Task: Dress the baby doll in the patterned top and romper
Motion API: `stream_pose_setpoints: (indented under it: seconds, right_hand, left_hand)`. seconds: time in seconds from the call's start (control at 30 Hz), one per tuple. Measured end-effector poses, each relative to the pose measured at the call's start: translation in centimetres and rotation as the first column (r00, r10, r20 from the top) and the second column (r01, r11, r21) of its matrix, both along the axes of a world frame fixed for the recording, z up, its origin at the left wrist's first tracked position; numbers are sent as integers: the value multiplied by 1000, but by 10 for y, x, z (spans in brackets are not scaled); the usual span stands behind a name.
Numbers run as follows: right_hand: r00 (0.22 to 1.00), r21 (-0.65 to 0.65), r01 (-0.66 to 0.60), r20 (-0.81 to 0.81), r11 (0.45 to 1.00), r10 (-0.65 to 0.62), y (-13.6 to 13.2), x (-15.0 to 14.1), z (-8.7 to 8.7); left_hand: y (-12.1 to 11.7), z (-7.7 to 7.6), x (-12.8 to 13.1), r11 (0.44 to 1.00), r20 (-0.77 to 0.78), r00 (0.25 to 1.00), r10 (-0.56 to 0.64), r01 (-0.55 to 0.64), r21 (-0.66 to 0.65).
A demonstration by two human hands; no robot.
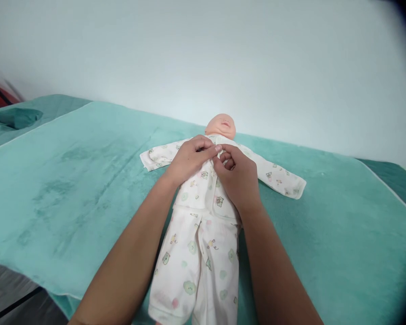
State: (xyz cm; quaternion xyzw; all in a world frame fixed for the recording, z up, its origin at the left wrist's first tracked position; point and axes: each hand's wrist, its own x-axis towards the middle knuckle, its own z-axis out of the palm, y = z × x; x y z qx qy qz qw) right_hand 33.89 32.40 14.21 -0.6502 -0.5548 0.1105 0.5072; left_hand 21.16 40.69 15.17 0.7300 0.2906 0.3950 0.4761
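A baby doll (221,125) lies on its back on a teal towel (88,180), head away from me. It wears a white patterned top (203,189) and matching trousers (196,266), with the sleeves spread out to both sides. My left hand (189,160) and my right hand (238,178) meet on the doll's chest just below the neck. Both pinch the front edge of the top between thumb and fingers. What lies under the fingertips is hidden.
The towel covers a flat bed or table against a pale wall (203,54). A darker green folded cloth (13,117) lies at the far left. The surface's near edge (27,289) drops off at the lower left.
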Motion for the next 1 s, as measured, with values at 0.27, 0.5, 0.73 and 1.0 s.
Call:
stream_pose_setpoints:
  seconds: [0.27,0.5,0.73,1.0]
  right_hand:
    - [991,-46,-73,-118,996,67,-1,3,3]
    - [983,-151,-140,-142,979,119,-5,7,7]
    - [998,-295,-61,-32,954,54,-17,2,18]
    - [983,-446,-11,158,895,91,-31,-2,32]
  left_hand:
    - [0,2,-3,994,38,999,-29,33,-109]
    - [-1,-1,-1,1000,-37,999,21,-21,-19]
    - [-1,2,-7,999,-27,999,19,-20,-41]
    - [-5,17,-21,995,-202,974,-102,103,-8]
